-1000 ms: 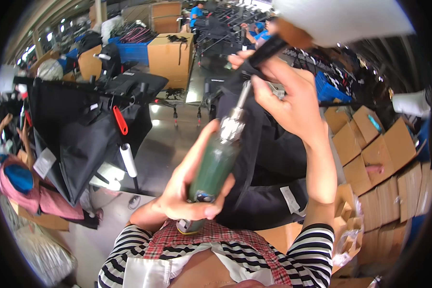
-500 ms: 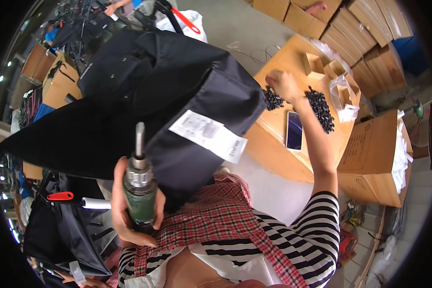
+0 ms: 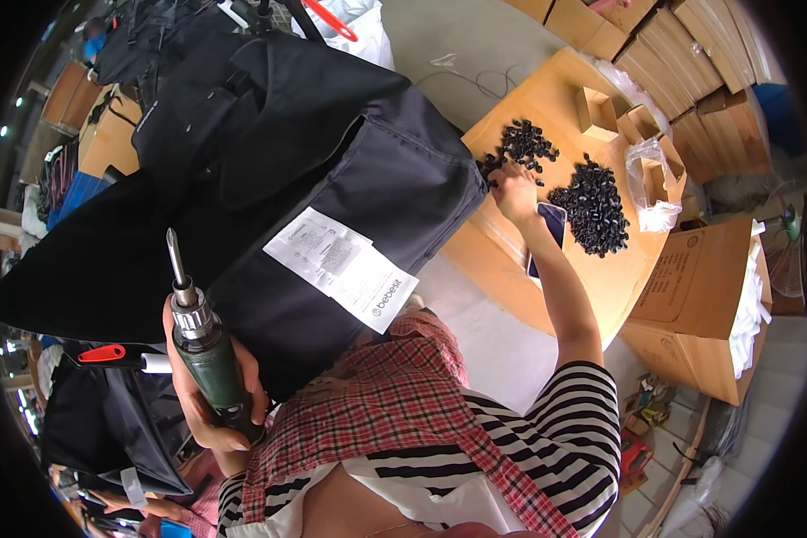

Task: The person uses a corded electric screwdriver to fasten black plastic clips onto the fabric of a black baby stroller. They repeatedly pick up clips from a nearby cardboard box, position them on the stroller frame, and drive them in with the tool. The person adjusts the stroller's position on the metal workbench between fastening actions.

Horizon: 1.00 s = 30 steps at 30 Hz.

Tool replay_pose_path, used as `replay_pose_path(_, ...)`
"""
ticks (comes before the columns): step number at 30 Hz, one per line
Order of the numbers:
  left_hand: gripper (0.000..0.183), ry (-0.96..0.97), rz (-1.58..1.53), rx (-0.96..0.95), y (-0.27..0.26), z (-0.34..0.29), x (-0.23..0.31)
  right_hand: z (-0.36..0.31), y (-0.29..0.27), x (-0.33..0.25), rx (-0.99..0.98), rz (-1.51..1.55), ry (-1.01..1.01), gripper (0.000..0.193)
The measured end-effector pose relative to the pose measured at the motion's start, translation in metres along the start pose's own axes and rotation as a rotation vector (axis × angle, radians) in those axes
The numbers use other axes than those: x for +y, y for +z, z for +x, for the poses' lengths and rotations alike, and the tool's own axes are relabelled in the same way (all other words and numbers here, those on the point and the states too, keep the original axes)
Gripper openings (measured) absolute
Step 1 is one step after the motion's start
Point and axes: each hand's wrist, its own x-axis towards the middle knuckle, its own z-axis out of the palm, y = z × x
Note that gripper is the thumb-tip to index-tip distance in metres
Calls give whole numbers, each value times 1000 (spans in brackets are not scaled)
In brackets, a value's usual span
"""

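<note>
Here, driver (image 3: 210, 363) (green) inside left hand (image 3: 194, 408), black pieces (image 3: 523, 143) against right hand (image 3: 516, 192).

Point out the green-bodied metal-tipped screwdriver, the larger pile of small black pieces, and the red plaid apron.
Screwdriver (image 3: 212, 363): head view, on the green body.
Larger pile (image 3: 592, 212): head view, on its middle.
Plaid apron (image 3: 381, 384): head view, on its front.

A phone (image 3: 555, 219) lies flat; a brown carton (image 3: 690, 280) holds white material (image 3: 745, 330).

Left hand (image 3: 191, 405) grips a green screwdriver (image 3: 210, 360).
</note>
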Motion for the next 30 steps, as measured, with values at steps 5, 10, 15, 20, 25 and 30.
replay_pose_path(5, 150, 14, -6, 44, 2, -4, -2, 4, 7, 8, -74, -26, -43, 25)
replay_pose_path(10, 150, 26, 23, 114, 6, -3, -2, 7, 4, 11, -164, -19, -71, 19)
replay_pose_path(15, 145, 13, -1, 282, 38, 6, 6, 49, -63, -34, -6, 664, 233, 14)
replay_pose_path(20, 138, -206, 63, 205, 54, 13, 33, 106, -230, -192, 342, 1181, -28, 14)
replay_pose_path(25, 128, -260, 275, 14, 62, 11, 61, 111, -274, -302, 340, 1103, -467, 19)
replay_pose_path(30, 126, -190, 325, 47, 62, -7, 76, 103, -292, -346, 382, 1070, -624, 23)
